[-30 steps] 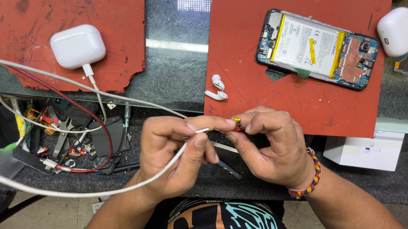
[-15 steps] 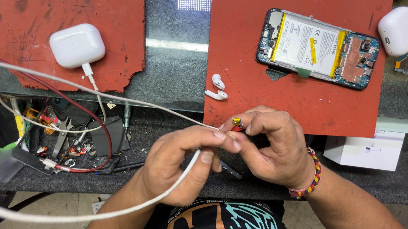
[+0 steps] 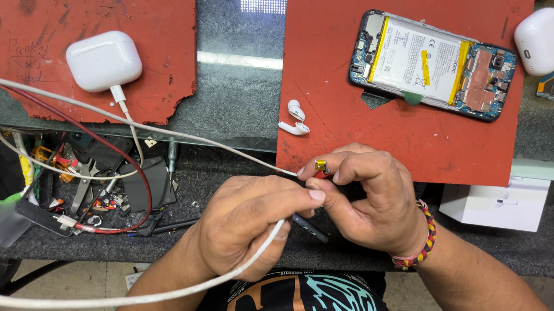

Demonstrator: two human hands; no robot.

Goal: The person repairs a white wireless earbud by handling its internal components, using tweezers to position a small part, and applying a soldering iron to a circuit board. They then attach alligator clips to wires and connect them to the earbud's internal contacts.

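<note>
My left hand [image 3: 249, 222] is closed around a white cable [image 3: 150, 293] that loops off to the lower left. My right hand [image 3: 368, 197], with a braided band on its wrist, pinches a small yellow and red part [image 3: 321, 167] at the fingertips, where a second thin white cable [image 3: 181, 136] ends. Both hands meet at the front edge of a red work mat [image 3: 395, 138]. A dark thin tool [image 3: 309, 228] lies under the hands. What the fingertips press together is partly hidden.
An opened phone [image 3: 433, 64] with its battery showing lies on the red mat. Two white earbuds [image 3: 294, 118] rest at the mat's left edge. A white earbud case [image 3: 103, 60] on the left mat is plugged into a cable; another case [image 3: 542, 40] sits top right. Tools and wires [image 3: 86, 187] clutter the left tray.
My left hand has slid right and closed tighter around the white cable, its fingertips now against the right hand's. The right hand has stayed in place.
</note>
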